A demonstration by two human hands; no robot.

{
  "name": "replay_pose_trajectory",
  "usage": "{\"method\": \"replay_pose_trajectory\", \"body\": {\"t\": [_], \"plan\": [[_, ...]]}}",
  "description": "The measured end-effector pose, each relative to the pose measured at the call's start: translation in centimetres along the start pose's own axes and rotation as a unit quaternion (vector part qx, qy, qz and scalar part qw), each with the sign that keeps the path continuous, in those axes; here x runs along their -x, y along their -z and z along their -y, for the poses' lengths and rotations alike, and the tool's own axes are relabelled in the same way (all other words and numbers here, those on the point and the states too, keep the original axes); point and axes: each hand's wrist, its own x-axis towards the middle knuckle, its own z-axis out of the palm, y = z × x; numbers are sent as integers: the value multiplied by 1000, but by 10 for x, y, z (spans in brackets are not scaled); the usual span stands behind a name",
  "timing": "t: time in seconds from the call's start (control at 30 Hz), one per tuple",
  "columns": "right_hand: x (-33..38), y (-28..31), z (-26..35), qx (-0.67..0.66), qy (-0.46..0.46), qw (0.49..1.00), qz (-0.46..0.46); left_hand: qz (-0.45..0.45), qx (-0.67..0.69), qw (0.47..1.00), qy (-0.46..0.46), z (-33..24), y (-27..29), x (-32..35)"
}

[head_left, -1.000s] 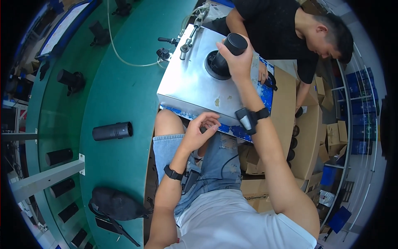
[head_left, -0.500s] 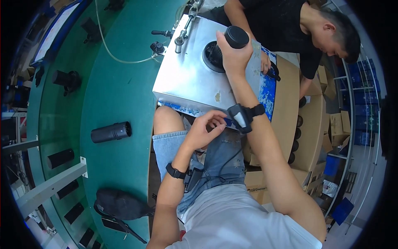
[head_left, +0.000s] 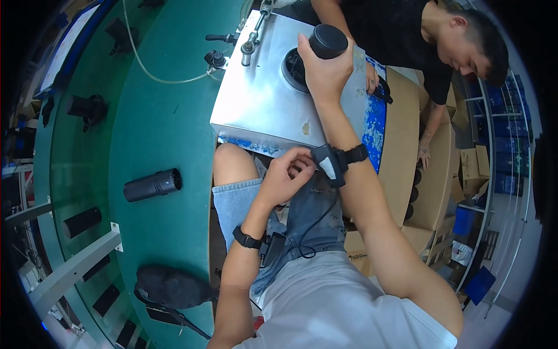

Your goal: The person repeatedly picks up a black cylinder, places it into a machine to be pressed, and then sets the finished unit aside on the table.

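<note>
My right hand [head_left: 328, 72] is wrapped round a black cylinder [head_left: 329, 41] with a flat round end, held tilted over a silver metal box [head_left: 261, 99]. Beside that hand, a round black socket [head_left: 293, 70] is set in the box top; the hand partly covers it. My left hand [head_left: 286, 177] hangs over my lap by the near edge of the box, close to the right wrist. Its fingers curl loosely, a little apart, and nothing shows in them. A second black cylinder [head_left: 152, 185], with an open slotted end, lies on the green table [head_left: 163, 128].
Metal linkage [head_left: 250, 46] and a clear hose [head_left: 151, 75] adjoin the box's left side. A black bag [head_left: 171, 286] lies on the near table. On the right, a co-worker's hand [head_left: 425, 152] reaches into a carton [head_left: 436, 192] with black round parts. More black cylinders [head_left: 82, 223] stand far left.
The co-worker's hand has come into view in the carton. My right hand still grips the cylinder, and my left hand stays loosely curled. The whole view has shifted slightly.
</note>
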Motion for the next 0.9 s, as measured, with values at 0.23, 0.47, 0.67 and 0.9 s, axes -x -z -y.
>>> {"method": "replay_pose_trajectory", "body": {"t": [0.23,0.47,0.67,0.9], "plan": [[5,-4,6,39,-28,998,-31,36,22,997,59,-8,2,-1],[10,-25,2,39,35,991,-125,42,-35,996,76,-6,3,-1],[-18,20,-22,-81,-87,975,188,69,-26,997,17,-8,2,-1],[-17,18,-22,-152,20,966,210,94,-79,992,-4,-9,2,7]]}}
